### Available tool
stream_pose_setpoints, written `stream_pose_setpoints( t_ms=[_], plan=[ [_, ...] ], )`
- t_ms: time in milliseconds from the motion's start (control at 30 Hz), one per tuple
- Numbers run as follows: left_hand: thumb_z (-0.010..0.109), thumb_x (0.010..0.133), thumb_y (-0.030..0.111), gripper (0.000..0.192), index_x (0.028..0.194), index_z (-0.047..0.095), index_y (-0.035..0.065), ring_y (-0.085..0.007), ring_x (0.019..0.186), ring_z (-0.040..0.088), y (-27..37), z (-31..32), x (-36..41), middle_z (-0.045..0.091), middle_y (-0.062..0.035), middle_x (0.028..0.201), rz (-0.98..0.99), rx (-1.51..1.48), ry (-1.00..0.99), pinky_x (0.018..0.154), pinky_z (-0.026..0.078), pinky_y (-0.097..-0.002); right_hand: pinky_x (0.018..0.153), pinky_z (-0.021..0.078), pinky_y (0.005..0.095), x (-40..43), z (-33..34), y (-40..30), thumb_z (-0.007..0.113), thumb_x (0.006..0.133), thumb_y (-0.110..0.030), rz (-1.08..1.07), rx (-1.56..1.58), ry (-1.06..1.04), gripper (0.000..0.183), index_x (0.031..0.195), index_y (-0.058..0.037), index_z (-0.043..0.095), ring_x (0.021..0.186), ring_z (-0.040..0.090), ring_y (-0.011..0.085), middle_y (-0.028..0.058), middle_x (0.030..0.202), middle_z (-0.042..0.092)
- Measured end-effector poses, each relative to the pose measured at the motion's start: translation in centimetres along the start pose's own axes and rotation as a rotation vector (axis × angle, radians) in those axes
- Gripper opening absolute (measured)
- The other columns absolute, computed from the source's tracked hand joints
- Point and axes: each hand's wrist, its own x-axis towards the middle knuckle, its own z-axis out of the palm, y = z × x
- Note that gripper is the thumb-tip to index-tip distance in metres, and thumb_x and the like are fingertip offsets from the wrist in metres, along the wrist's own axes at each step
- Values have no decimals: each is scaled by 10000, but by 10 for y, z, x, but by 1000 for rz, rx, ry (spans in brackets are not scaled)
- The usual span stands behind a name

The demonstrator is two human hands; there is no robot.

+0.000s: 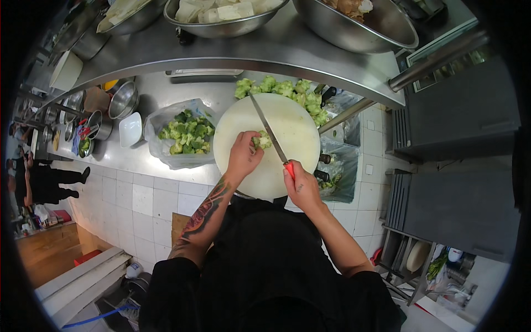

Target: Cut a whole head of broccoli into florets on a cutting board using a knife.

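My left hand [245, 153] grips a pale green broccoli piece [263, 140] on a round white cutting board [232, 120]. In my right hand [302, 184] is the red handle of a long knife [267, 126]; its blade points away from me, just right of the piece. A clear plastic bag [155, 155] of cut broccoli florets [188, 135] lies open to the left of the board. More pale green broccoli pieces [284, 88] line the board's far and right edges.
Overhead, a steel shelf [232, 52] bears large steel bowls [236, 28]. A white square dish [131, 130] and several metal bowls [124, 99] are at the left. Bins lined with plastic [352, 182] stand right of the board. Two people [45, 182] are at the far left.
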Motion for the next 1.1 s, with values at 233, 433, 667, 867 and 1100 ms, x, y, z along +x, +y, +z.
stream_pose_setpoints(
  t_ms=[233, 433, 667, 867, 1100],
  plan=[
    [773, 830, 91, 469, 1237, 578, -38, -266, 825, 684, -7, 3, 1, 675, -161, 1043, -96, -104, 32, 724, 580, -362, 702, 579, 558, 5, 11, 9, 613, 1056, -237, -53, -150, -37, 304, 1269, -29, 555, 788, 715, 485, 264, 968, 741],
    [779, 825, 76, 481, 1243, 577, -48, -255, 842, 689, -17, 5, -1, 652, -180, 1126, -81, -92, 31, 723, 589, -359, 679, 580, 556, 7, 16, 13, 619, 1050, -234, -86, -162, -34, 297, 1257, -31, 556, 764, 714, 473, 254, 945, 741],
    [777, 817, 46, 468, 1239, 593, -43, -246, 852, 686, -20, 9, -3, 590, -180, 1177, -48, -92, 68, 712, 598, -339, 665, 575, 557, 11, 16, 13, 603, 1057, -237, -115, -209, -56, 240, 1182, -38, 554, 732, 709, 462, 231, 878, 736],
    [773, 822, 36, 473, 1256, 598, -31, -244, 885, 684, -18, 9, -7, 575, -170, 1183, -21, -111, 86, 726, 618, -338, 676, 570, 559, 20, 19, 18, 563, 1079, -291, 99, -366, -297, 267, 1133, -30, 574, 746, 712, 469, 252, 846, 725],
    [790, 828, 114, 492, 1284, 618, 38, -378, 1258, 554, 27, -9, -4, 563, -188, 1308, 261, 210, 112, 1033, 515, -459, 739, 548, 549, 3, -25, 19, 581, 1076, -337, 179, 153, -33, 297, 1126, -47, 625, 847, 711, 494, 280, 889, 722]
  ],
)
